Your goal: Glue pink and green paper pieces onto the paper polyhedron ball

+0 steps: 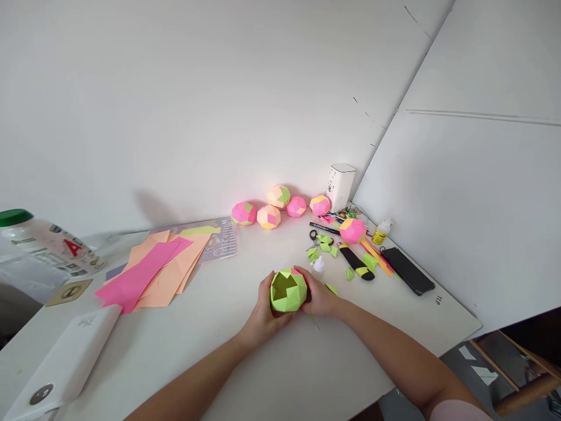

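Note:
Both hands hold a lime-green faceted paper ball (289, 301) above the white table (263, 362). A jagged opening in its upper side shows the hollow inside, and a bit of pink shows at the top rim. My left hand (264, 316) cups the ball's left side and underside, fingers wrapped round it. On its right side my right hand (319, 295) grips with the fingers closed against the paper. Just behind the right hand stands a small white squeeze bottle (318, 267). Green folded paper pieces (325, 240) lie beyond it, near black-handled scissors (312, 234).
Several pink and peach paper balls (268, 217) rest along the wall. At right are a black-and-yellow utility knife (356, 262), a phone (407, 271) and a yellow-labelled bottle (382, 232). Paper sheets (149, 272), a white power bank (70, 356) and a green-capped bottle (50, 242) occupy the left.

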`<state>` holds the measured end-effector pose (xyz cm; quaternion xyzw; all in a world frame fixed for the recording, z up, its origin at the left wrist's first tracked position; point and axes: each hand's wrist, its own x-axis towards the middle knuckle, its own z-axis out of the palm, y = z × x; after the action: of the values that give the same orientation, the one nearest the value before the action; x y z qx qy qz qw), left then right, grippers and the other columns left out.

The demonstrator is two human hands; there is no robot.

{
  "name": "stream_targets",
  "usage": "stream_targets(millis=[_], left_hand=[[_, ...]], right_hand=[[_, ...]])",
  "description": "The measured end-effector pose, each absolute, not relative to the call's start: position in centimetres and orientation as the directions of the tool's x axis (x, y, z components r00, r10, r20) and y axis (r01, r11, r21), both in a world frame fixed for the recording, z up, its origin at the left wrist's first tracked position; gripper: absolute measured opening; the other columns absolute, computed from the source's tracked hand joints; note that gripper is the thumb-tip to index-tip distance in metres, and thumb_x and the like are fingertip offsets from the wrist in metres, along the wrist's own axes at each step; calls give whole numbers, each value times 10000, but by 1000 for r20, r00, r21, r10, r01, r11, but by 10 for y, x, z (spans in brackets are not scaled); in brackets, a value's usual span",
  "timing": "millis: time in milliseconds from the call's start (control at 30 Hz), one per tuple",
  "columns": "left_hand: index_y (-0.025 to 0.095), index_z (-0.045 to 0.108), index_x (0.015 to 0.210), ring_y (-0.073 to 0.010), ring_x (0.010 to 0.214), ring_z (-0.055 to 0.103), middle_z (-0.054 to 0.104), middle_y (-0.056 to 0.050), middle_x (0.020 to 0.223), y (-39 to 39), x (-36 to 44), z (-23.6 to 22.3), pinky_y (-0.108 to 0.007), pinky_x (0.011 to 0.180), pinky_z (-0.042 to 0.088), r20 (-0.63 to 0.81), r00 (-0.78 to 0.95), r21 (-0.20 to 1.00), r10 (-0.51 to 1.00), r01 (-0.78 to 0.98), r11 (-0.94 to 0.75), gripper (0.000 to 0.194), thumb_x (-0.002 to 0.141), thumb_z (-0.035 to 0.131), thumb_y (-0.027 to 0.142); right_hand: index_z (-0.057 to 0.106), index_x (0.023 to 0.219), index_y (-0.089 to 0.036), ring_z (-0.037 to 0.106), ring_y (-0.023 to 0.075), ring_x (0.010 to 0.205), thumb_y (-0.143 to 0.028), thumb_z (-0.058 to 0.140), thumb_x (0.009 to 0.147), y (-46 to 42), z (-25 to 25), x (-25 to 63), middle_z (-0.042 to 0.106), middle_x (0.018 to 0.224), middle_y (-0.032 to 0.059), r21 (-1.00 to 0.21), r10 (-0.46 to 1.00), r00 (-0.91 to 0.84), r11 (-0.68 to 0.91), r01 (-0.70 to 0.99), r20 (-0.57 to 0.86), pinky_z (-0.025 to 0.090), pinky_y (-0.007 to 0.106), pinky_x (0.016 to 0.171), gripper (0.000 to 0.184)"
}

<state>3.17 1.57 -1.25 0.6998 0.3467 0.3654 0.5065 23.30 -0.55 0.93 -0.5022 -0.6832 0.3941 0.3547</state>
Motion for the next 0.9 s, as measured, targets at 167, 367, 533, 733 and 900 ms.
stream_targets(millis=[167,367,533,733,900], left_hand=[[306,108,1440,-339,1328,381,277,-133,1424,15,32,-11,-495,1037,415,184,491,948,852,141,-286,952,723,733,289],[269,149,1428,-351,1342,344,284,-151,1405,15,34,-9,-524,1041,399,309,400,873,863,240,-424,887,748,717,334],[246,197,1417,-361,1334,343,331,-163,1370,14,34,-7,-554,1046,383,404,355,803,843,303,-513,868,744,725,389],[244,199,1417,-361,1326,366,328,-164,1386,14,32,-5,-540,1029,407,325,388,845,862,291,-449,893,726,744,393],[263,174,1429,-346,1324,387,311,-150,1438,15,32,-6,-521,1045,399,255,421,911,870,196,-362,925,718,759,350]], right_hand=[[251,1463,-238,441,321,1304,-110,700,610,-6,9,233,440,1426,142,-896,969,-236,165,412,70,404,499,1049,973],[196,1471,-211,407,325,1344,-133,694,641,-4,1,232,362,1474,178,-926,976,-199,153,344,88,355,510,1093,971],[213,1458,-206,390,314,1355,-88,636,666,-4,0,234,374,1473,170,-910,953,-249,251,331,172,337,507,1107,906],[196,1468,-211,378,311,1363,-89,621,669,-6,2,235,384,1469,154,-911,956,-254,232,340,148,337,502,1111,913],[212,1461,-200,395,313,1351,-94,620,671,-6,3,233,396,1459,161,-912,961,-249,209,354,123,350,503,1104,895]])
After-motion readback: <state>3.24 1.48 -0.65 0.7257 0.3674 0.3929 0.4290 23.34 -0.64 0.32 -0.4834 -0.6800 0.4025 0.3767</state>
